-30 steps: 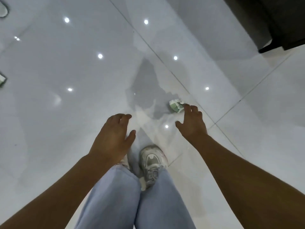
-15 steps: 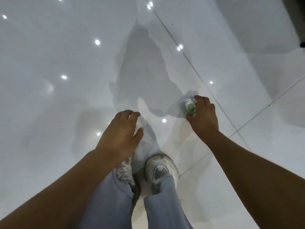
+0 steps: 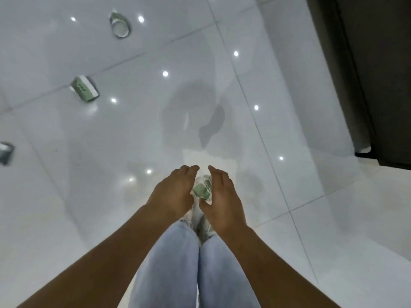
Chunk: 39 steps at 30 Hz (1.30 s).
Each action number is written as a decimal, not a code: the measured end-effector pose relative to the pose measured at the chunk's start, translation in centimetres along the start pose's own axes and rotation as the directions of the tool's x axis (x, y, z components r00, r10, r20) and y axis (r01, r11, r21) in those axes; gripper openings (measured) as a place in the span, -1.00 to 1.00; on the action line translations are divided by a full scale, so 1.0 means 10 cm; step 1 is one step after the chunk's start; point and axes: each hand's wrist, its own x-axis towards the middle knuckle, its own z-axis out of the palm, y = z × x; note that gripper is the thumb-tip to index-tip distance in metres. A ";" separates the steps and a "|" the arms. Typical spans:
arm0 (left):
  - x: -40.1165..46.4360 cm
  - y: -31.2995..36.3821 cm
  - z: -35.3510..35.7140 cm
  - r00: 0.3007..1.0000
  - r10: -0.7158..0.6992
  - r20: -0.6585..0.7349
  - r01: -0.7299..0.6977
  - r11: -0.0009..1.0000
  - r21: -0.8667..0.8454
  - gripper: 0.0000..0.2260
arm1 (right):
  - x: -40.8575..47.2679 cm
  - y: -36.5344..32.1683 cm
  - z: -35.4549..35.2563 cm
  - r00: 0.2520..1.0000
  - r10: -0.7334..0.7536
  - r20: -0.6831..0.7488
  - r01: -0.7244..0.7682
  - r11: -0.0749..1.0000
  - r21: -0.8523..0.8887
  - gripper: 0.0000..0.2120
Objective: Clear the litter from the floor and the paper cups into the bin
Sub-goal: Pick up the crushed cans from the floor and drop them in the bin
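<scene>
**Crumpled cup held between both hands, bin not in view**

A crumpled cup (image 3: 202,189), green and white, is seen between the two hands above the floor (image 3: 289,218), over the shoes. The right hand (image 3: 222,201) is cupped against it; whether the fingers close round it cannot be told. The left hand (image 3: 172,196) is relaxed, fingers straight, just beside it. The cup should be gripped firmly in one hand before carrying. Three more cups lie toward the floor's left edge: one far (image 3: 120,25), one nearer (image 3: 84,88), one at the edge (image 3: 5,152).
</scene>
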 end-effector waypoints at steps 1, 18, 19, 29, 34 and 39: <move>-0.13 -0.02 -0.12 1.000 -0.009 -0.005 0.009 1.000 -0.003 -0.38 | -0.05 -0.17 -0.09 0.999 -0.039 0.014 0.039 0.999 -0.006 -0.27; -1.53 -0.81 -1.19 0.938 -0.228 -0.262 0.146 0.944 -0.296 -0.33 | -0.37 -2.40 -0.38 0.923 -0.310 0.227 0.353 0.917 -0.184 -0.17; -1.57 -0.90 -1.23 0.933 -0.240 -0.267 0.153 0.938 -0.311 -0.33 | -0.37 -2.52 -0.37 0.919 -0.312 0.241 0.360 0.914 -0.186 -0.17; -1.78 -1.70 -1.68 0.841 -0.461 -0.284 0.337 0.856 -0.393 -0.51 | 0.03 -3.35 -0.27 0.886 -0.352 0.302 0.442 0.839 -0.317 -0.16; -1.79 -2.11 -1.91 0.775 -0.562 -0.288 0.396 0.788 -0.472 -0.53 | 0.51 -3.71 -0.38 0.893 -0.304 0.331 0.425 0.811 -0.402 -0.27; -1.69 -2.56 -2.20 0.733 -0.640 -0.231 0.443 0.707 -0.552 -0.46 | 1.20 -4.17 -0.47 0.882 -0.260 0.392 0.430 0.785 -0.446 -0.30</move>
